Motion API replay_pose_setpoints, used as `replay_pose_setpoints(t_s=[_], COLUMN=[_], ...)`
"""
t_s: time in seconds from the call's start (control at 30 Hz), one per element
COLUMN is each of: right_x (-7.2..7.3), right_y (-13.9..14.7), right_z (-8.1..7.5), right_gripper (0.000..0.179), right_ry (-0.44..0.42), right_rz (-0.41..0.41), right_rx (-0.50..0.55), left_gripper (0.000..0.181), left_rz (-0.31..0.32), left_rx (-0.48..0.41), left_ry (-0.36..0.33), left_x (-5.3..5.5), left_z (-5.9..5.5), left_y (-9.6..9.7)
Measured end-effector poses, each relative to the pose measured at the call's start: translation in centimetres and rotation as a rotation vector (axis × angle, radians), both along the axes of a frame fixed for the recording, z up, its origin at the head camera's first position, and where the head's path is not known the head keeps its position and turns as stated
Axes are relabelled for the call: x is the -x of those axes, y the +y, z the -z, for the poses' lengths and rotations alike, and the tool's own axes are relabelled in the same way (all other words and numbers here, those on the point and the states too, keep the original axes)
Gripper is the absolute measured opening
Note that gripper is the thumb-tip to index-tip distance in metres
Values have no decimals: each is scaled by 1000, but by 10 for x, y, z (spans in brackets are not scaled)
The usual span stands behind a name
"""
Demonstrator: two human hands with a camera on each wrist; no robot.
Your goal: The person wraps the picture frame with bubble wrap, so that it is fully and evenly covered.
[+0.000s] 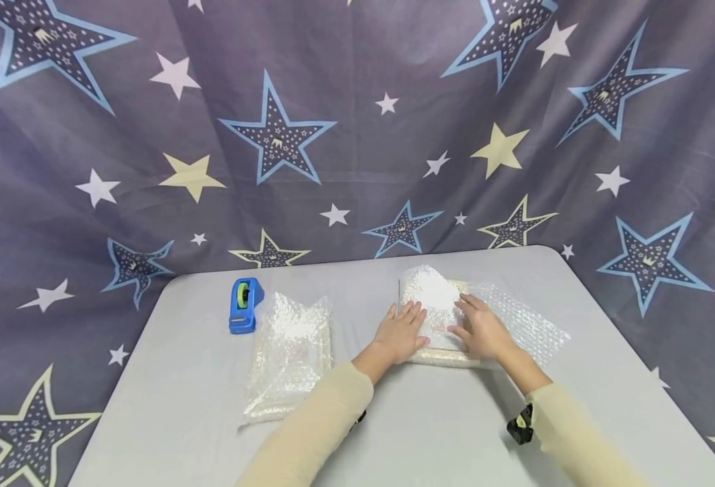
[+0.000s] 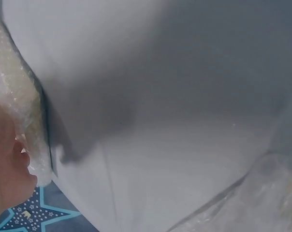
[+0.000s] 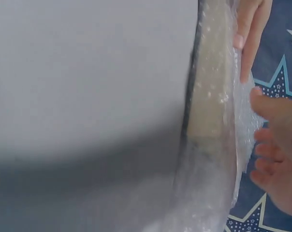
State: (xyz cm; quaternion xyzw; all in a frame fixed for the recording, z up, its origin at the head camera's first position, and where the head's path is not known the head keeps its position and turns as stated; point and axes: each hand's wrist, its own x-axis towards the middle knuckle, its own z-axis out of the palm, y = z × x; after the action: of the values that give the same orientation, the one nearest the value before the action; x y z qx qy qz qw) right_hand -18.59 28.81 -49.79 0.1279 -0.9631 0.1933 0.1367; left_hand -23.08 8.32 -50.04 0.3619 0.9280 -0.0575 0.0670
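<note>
A package in clear bubble wrap [image 1: 433,294] lies on the right half of the table, with a loose flap of bubble wrap [image 1: 530,325] spread out to its right. My left hand [image 1: 398,333] rests on its left part, fingers extended. Over its right part is my right hand [image 1: 485,331], the thumb apart from loosely bent fingers and nothing seen between them. The right wrist view shows the package's pale side [image 3: 209,92] between table and wrap. What is inside cannot be made out.
Another bubble-wrapped package [image 1: 290,358] lies flat on the left of the grey-white table [image 1: 168,392]. Beyond its upper left corner stands a blue tape dispenser [image 1: 244,306] with a green-yellow roll. A star-patterned curtain [image 1: 357,176] hangs behind the table.
</note>
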Motion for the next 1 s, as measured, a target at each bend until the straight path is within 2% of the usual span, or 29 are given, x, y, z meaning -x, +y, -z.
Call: replay_pose_setpoints(t_s=[0.13,0.27,0.43,0.53,0.77,1.0], right_x=[3,2,1,2,3,-8], right_y=[6,8,9,9,13,30], right_z=[-2,-1,0,0,-2,-6], right_gripper=[56,56,53,54,54,51], right_ry=[-101,-152,-160,-170,-167,-135], right_rz=[8,-4,-11,-2,-16,21], right_rx=[-26,-17,-8,-8,29,95], left_gripper=[66,64,56,53,52,51], left_rz=[1,12,67,94,101,99], left_rx=[6,-29,-94,-100,-78,-55], left_ry=[-7,-38,-68,-66,-45,-44], left_x=[2,2,-2,-3,-2,-3], left_z=[-3,-3,-1,-2,-1,-4], left_y=[0,1,1,3,5,6])
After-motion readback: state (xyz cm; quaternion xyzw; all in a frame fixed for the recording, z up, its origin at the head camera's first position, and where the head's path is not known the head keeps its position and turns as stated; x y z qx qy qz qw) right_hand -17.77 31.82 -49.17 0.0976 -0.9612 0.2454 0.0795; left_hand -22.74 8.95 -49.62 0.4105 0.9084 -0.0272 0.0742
